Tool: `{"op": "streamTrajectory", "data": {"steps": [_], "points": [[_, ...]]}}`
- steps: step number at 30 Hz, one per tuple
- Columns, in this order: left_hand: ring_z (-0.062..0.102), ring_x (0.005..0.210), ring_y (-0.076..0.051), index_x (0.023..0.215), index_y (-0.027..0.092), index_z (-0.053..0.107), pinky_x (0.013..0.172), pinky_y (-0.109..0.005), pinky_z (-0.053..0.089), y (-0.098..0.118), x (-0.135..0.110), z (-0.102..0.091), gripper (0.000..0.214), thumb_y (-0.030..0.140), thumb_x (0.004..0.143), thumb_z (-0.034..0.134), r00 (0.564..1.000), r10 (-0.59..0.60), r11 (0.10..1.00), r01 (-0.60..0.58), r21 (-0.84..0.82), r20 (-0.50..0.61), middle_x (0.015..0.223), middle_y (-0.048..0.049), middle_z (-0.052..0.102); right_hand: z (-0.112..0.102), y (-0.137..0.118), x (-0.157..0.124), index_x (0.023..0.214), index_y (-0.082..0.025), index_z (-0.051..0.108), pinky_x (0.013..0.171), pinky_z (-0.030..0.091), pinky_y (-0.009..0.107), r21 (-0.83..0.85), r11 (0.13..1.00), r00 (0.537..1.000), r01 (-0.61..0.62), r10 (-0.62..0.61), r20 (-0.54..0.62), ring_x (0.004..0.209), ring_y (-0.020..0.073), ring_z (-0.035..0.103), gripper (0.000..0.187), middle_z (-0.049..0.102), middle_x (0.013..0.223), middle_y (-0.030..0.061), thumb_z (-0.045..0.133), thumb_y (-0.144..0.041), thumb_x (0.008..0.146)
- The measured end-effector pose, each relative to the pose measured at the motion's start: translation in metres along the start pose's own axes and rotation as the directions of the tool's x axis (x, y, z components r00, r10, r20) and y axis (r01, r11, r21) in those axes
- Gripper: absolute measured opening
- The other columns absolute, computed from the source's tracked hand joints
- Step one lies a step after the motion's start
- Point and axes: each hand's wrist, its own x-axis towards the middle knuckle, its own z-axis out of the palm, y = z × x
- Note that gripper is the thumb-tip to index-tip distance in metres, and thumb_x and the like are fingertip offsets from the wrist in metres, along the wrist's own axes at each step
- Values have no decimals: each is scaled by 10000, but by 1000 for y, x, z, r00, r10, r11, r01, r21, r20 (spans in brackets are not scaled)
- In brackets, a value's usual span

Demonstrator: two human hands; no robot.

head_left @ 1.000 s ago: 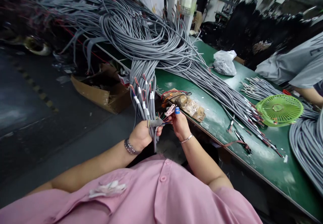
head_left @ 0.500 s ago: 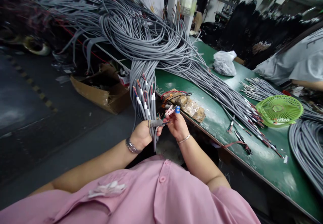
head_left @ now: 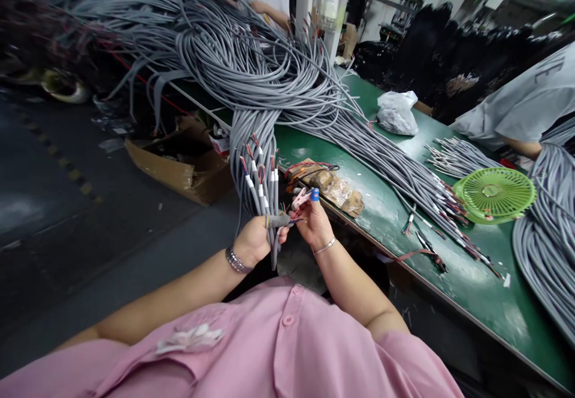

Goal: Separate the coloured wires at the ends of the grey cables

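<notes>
Several grey cables [head_left: 263, 191] hang down from the table edge, with stripped coloured wire ends and white sleeves. My left hand [head_left: 257, 239] is closed around the lower part of the cables; a grey covering wraps its thumb. From under that thumb, thin coloured wires [head_left: 296, 220] stick out toward my right hand [head_left: 315, 224]. Pinched in my right hand, which has blue tape on its thumb, is a small pink clip [head_left: 300, 199]. The wires reach its fingers, but whether they are gripped there is hidden. Just beyond lies a taped cardboard piece [head_left: 344, 191].
A big heap of grey cable [head_left: 251, 81] covers the far left of the green table [head_left: 449, 290]. To the right are a green fan [head_left: 494, 194], a plastic bag [head_left: 398, 112] and a cable coil [head_left: 545, 248]. A cardboard box [head_left: 179, 167] sits on the floor. Two people are across the table.
My hands stay almost in place, working close together at the wires. Across the table, the person at right has shifted, with a forearm now by the coil; the far person's arm has come up.
</notes>
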Motion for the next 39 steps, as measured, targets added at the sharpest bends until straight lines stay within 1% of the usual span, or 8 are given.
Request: {"op": "streamTrajectory", "data": {"steps": [5, 10, 15, 18, 20, 26, 33, 39], "points": [[485, 376, -100, 610, 110, 599, 384, -204, 414, -2, -4, -5, 69, 131, 617, 664, 1000, 27, 1000, -27, -8, 1, 440, -20, 544, -9, -1, -1, 876, -165, 665, 572, 510, 254, -16, 997, 994, -70, 71, 79, 607, 123, 557, 585, 676, 794, 49, 425, -698, 862], [495, 401, -103, 642, 120, 615, 401, -207, 413, -8, -13, -10, 104, 159, 600, 701, 994, 105, 994, -105, -33, -5, 459, -11, 557, -11, -3, -2, 936, -168, 674, 606, 524, 239, -65, 996, 992, -55, 62, 112, 640, 108, 566, 406, 687, 869, 42, 570, -553, 860], [493, 410, -104, 642, 126, 625, 422, -219, 415, -9, -14, -12, 102, 190, 614, 700, 989, 144, 989, -143, -46, 23, 460, -5, 551, -13, 2, -4, 911, -166, 684, 542, 470, 206, -232, 964, 991, 134, -131, 29, 579, 86, 522, 353, 648, 765, 12, 652, -503, 812], [488, 410, -103, 649, 130, 629, 426, -220, 405, -8, -11, -12, 90, 189, 619, 689, 989, 143, 988, -141, -62, 37, 460, -4, 550, -16, 6, -4, 766, -159, 662, 533, 429, 199, -392, 872, 937, 294, -345, -64, 556, 78, 495, 363, 629, 694, 3, 677, -521, 777], [492, 413, -107, 644, 130, 628, 427, -223, 403, -7, -9, -12, 89, 196, 620, 682, 990, 136, 989, -133, -66, 47, 459, -8, 550, -16, 8, -3, 723, -160, 642, 529, 412, 199, -434, 837, 910, 333, -406, -86, 545, 76, 485, 384, 616, 659, -5, 687, -540, 760], [490, 413, -108, 627, 140, 616, 425, -223, 400, -7, -2, -10, 108, 202, 607, 703, 991, 126, 987, -119, -107, 54, 456, -4, 551, -5, 1, 2, 908, -183, 666, 581, 466, 230, -179, 983, 999, 50, -48, 11, 623, 106, 561, 427, 656, 771, 11, 614, -595, 807], [491, 410, -98, 597, 126, 615, 427, -213, 412, -9, 3, -5, 119, 195, 578, 710, 990, 134, 987, -129, -94, 44, 453, -3, 546, 1, 2, 6, 827, -176, 655, 600, 465, 210, -43, 997, 998, 56, -58, -36, 658, 101, 583, 324, 667, 764, 3, 667, -500, 817], [495, 410, -100, 619, 127, 613, 425, -216, 406, -10, 0, -4, 115, 181, 585, 708, 989, 148, 986, -145, -81, 26, 464, -7, 560, -6, -1, 1, 892, -185, 654, 589, 489, 248, -80, 997, 999, -23, 26, 27, 622, 118, 558, 497, 662, 788, 23, 525, -661, 836]]}}
